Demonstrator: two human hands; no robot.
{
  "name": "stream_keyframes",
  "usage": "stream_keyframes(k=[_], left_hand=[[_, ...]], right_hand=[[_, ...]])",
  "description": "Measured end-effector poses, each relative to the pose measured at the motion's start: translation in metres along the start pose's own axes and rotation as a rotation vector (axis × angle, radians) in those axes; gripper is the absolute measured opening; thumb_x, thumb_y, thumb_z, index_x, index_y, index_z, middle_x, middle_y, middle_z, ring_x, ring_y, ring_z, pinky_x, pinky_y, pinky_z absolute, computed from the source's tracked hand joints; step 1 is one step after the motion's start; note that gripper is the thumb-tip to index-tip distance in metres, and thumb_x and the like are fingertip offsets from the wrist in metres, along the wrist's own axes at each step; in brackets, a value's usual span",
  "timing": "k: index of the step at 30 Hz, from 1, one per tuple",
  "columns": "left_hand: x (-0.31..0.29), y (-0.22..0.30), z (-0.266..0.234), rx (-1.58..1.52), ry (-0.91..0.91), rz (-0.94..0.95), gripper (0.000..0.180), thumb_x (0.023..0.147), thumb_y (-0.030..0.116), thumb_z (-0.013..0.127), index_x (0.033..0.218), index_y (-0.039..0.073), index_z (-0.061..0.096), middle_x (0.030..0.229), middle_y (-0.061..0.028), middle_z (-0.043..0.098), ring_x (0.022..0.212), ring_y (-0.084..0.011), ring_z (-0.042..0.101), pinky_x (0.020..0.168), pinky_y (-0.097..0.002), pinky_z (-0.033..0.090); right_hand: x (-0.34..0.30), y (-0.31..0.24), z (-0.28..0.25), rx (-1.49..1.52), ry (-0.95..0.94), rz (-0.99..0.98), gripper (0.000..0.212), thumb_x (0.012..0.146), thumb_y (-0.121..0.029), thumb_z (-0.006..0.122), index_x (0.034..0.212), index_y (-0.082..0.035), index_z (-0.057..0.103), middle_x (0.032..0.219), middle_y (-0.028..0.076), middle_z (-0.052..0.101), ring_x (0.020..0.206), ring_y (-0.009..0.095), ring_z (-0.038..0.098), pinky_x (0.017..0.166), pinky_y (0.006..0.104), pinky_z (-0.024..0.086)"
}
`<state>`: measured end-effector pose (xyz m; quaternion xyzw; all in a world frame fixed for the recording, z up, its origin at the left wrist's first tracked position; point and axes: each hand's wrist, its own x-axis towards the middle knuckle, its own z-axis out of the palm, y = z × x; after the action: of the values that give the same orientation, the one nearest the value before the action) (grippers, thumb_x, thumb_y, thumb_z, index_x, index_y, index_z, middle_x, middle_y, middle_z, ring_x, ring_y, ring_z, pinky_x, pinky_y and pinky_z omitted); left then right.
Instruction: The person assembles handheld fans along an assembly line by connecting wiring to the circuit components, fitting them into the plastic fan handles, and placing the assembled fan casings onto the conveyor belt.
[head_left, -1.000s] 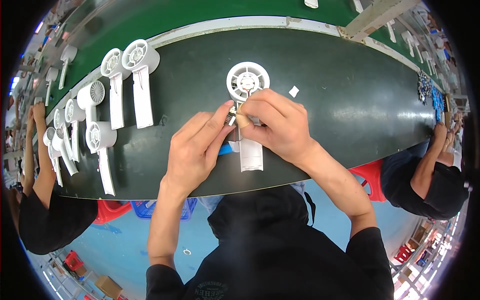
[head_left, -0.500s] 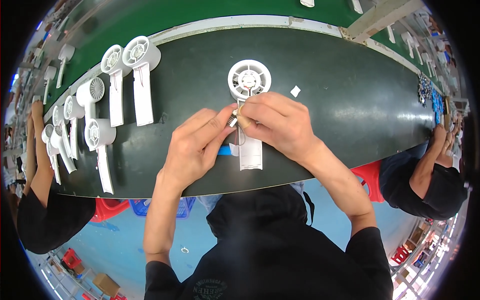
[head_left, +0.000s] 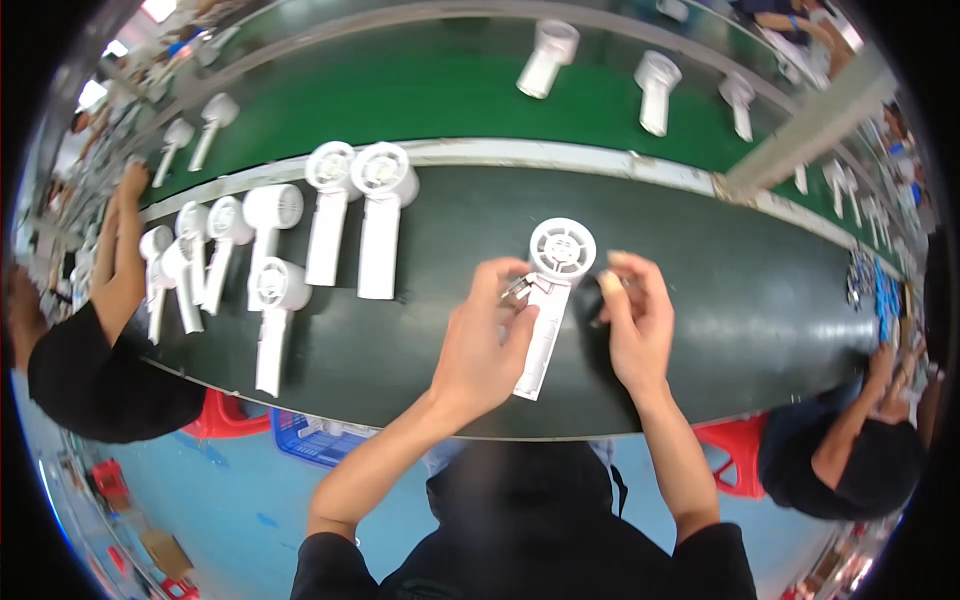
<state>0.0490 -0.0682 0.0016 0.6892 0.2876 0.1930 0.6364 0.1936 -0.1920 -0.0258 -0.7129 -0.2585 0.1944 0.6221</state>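
Checking head view only: white handheld fan (head_left: 550,312) between both hands, over dark tabletop (head_left: 760,300); resting or lifted, cannot tell. Left hand (head_left: 480,345) at neck, fingers curled, thumb by handle edge, small metallic piece (head_left: 518,288) in the gap; pinched or not, too blurred to tell. Right hand (head_left: 640,325) just right of fan, not touching, fingers loosely parted, nothing visible in them. Probably light, stiff, smooth, slightly slippery plastic; spoked round head (head_left: 562,249) likely fragile. Best held by handle sides; avoid pressing spokes or tugging small piece.
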Motion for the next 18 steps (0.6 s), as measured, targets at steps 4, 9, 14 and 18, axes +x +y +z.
stream_keyframes(k=[4,9,14,18], left_hand=[[0.065,0.025,-0.107,0.356,0.288,0.435,0.044,0.092,0.005,0.065,0.133,0.005,0.05,0.105,-0.0055,0.062,0.089,-0.0109,0.058,0.077,-0.0251,0.047],[0.188,0.04,-0.271,0.705,0.562,0.286,0.037,0.09,0.01,0.066,0.125,0.005,0.057,0.084,-0.0058,0.062,0.076,-0.0116,0.055,0.07,-0.027,0.044],[0.239,-0.036,-0.38,0.76,0.508,0.323,0.038,0.085,0.011,0.07,0.12,0.004,0.058,0.091,-0.0134,0.066,0.083,-0.0251,0.063,0.08,-0.0363,0.049],[0.244,-0.042,-0.376,0.783,0.431,0.096,0.052,0.083,0.016,0.074,0.131,0.008,0.057,0.108,-0.0161,0.067,0.103,-0.0304,0.064,0.09,-0.039,0.049]], right_hand=[[0.0,-0.003,0.002,-0.115,-0.061,0.008,0.024,0.095,-0.007,0.064,0.118,-0.002,0.061,0.095,0.002,0.062,0.064,0.003,0.049,0.056,0.0187,0.042],[0.0,-0.014,0.012,-0.437,-0.068,-0.156,0.019,0.086,-0.004,0.07,0.104,-0.002,0.066,0.084,0.002,0.064,0.054,0.006,0.044,0.052,0.0218,0.037],[0.002,-0.007,0.023,-0.419,-0.067,-0.155,0.012,0.086,-0.006,0.07,0.097,-0.002,0.068,0.083,0.002,0.064,0.052,0.007,0.044,0.052,0.0229,0.038],[0.003,-0.002,0.014,-0.449,-0.043,-0.168,0.013,0.085,-0.005,0.071,0.097,-0.002,0.068,0.081,0.002,0.064,0.051,0.007,0.043,0.051,0.0226,0.037]])
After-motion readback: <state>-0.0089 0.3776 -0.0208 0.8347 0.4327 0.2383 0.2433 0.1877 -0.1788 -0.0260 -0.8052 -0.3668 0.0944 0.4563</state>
